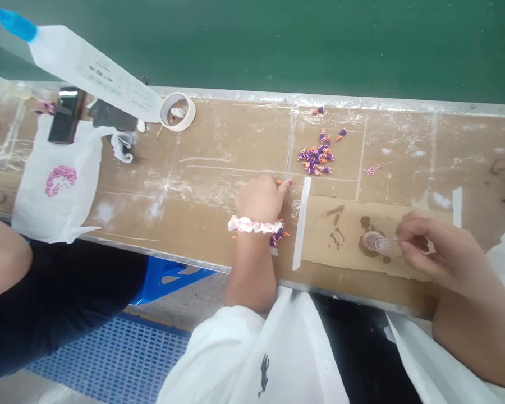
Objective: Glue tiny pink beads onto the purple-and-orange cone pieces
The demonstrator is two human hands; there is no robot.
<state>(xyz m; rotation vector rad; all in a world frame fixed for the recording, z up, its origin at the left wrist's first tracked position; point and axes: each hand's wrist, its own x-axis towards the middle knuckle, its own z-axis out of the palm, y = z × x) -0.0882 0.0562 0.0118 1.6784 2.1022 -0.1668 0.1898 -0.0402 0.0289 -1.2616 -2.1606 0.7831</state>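
Observation:
My left hand (261, 197) rests on the brown cardboard-covered bench (193, 185), fingers curled, fingertips pinching a small orange piece (280, 182). A frilly band circles that wrist, with a few purple and orange pieces (278, 235) lying beside it. My right hand (425, 244) is closed in a pinch on something thin I cannot make out, just right of a small clear lid holding liquid (375, 241). A pile of small purple and orange pieces (315, 158) lies beyond my left hand.
A roll of white tape (177, 111) and a white plastic bag (54, 179) lie to the left, with a dark block (65, 115) on the bag. Another person's arm and dark-clothed leg (46, 292) are at the left. A white glue bottle (88, 67) crosses the upper left.

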